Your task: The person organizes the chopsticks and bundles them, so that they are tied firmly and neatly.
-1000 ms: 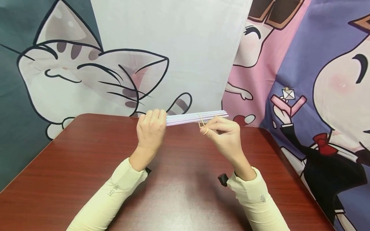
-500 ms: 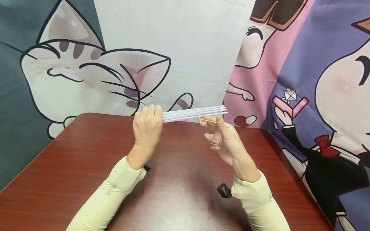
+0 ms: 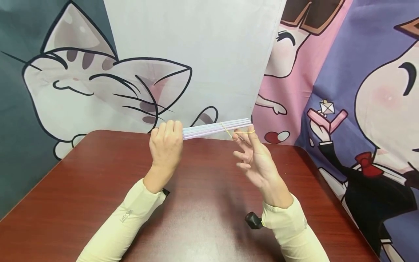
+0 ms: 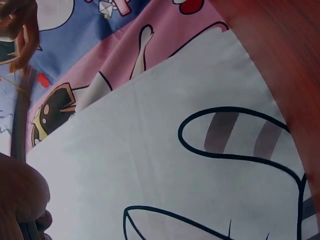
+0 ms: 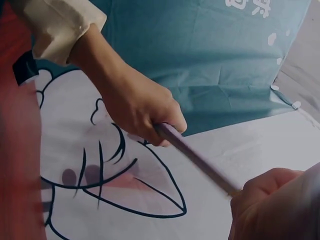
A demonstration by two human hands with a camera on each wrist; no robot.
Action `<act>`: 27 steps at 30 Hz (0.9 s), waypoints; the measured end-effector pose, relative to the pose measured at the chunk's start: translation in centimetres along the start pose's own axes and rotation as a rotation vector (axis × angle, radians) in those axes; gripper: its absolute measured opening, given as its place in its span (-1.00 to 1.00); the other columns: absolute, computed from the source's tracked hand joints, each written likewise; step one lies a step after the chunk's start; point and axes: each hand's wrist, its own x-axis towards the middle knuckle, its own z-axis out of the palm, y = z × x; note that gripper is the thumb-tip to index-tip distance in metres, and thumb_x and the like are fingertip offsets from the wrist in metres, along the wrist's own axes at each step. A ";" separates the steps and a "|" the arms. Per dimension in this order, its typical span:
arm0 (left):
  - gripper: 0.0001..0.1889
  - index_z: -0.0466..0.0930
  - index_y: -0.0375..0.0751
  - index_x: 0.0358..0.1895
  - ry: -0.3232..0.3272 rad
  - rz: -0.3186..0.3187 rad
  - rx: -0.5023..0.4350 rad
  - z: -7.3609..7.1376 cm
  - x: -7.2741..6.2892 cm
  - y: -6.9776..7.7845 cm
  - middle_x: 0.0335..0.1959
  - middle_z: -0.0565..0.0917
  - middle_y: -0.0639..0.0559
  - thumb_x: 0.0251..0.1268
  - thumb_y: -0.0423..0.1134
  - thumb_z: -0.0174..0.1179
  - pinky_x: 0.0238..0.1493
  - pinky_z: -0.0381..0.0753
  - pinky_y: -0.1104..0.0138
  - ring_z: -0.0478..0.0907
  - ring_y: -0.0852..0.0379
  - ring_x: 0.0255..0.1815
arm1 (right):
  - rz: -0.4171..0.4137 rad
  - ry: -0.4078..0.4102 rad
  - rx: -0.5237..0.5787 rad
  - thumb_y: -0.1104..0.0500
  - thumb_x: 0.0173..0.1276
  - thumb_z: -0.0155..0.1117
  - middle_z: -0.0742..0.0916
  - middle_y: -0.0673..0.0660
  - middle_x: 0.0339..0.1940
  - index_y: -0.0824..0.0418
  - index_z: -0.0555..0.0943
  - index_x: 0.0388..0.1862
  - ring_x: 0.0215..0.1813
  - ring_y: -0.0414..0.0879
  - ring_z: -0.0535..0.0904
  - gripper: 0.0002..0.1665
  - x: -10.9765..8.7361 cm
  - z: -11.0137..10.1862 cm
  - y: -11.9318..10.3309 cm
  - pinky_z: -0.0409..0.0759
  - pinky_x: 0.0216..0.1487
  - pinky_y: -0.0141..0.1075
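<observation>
My left hand (image 3: pixel 166 145) grips one end of a bundle of thin pastel sticks (image 3: pixel 206 130), its fingers wrapped over them. The bundle is held up at the table's far edge, tilting slightly upward to the right. Around its right part runs a yellow rubber band (image 3: pixel 225 128). My right hand (image 3: pixel 262 163) is below the free end, thumb and index finger extended with the band stretched across them, the other fingers spread loosely. In the right wrist view the bundle (image 5: pixel 200 157) spans between both hands. In the left wrist view it appears blurred, partly cut off at the left.
A reddish-brown wooden table (image 3: pixel 196 203) lies beneath the hands. Behind it hangs a cloth backdrop (image 3: pixel 196 36) with cartoon figures. A black wrist camera (image 3: pixel 253 220) sits by the right cuff.
My right hand has gone from pinching the band to turning palm inward and spreading it between thumb and finger. The bundle and left hand have shifted slightly left, and the bundle tilts more.
</observation>
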 end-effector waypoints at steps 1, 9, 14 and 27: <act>-0.77 0.35 -0.25 -0.50 0.000 0.001 -0.004 0.0 -0.1 0.0 -0.57 0.40 -0.15 0.37 -0.46 -0.10 -0.50 0.27 0.13 0.40 -0.15 -0.51 | 0.005 0.008 0.017 -0.34 0.39 0.08 0.53 -0.10 -0.09 0.14 0.33 0.37 -0.62 -0.28 0.11 -0.22 0.1 0.0 0.0 0.11 -0.73 -0.57; -0.77 0.35 -0.26 -0.50 0.004 0.031 -0.021 -0.1 -0.1 0.1 -0.58 0.39 -0.13 0.38 -0.47 -0.10 -0.48 0.27 0.14 0.39 -0.13 -0.51 | -0.026 0.031 0.188 -0.29 0.36 0.17 0.54 -0.08 -0.19 0.02 0.56 -0.09 -0.58 -0.27 0.00 -0.56 0.3 -0.1 -0.1 0.05 -0.71 -0.57; -0.78 0.37 -0.26 -0.49 -0.023 0.026 -0.015 0.0 -0.2 0.1 -0.57 0.40 -0.12 0.38 -0.44 -0.04 -0.48 0.28 0.14 0.41 -0.11 -0.49 | -0.084 0.038 0.231 -0.27 0.38 0.16 0.54 -0.09 -0.22 0.02 0.50 -0.08 -0.57 -0.26 -0.04 -0.57 0.4 -0.1 0.0 -0.01 -0.68 -0.56; -0.78 0.35 -0.25 -0.51 -0.022 0.050 -0.050 0.7 -0.5 0.1 -0.58 0.39 -0.12 0.32 -0.50 -0.06 -0.49 0.28 0.14 0.40 -0.12 -0.50 | -0.166 0.047 0.326 -0.20 0.43 0.15 0.44 -0.06 -0.37 0.07 0.39 -0.31 -0.56 -0.24 -0.06 -0.61 1.0 -0.5 0.2 -0.09 -0.61 -0.52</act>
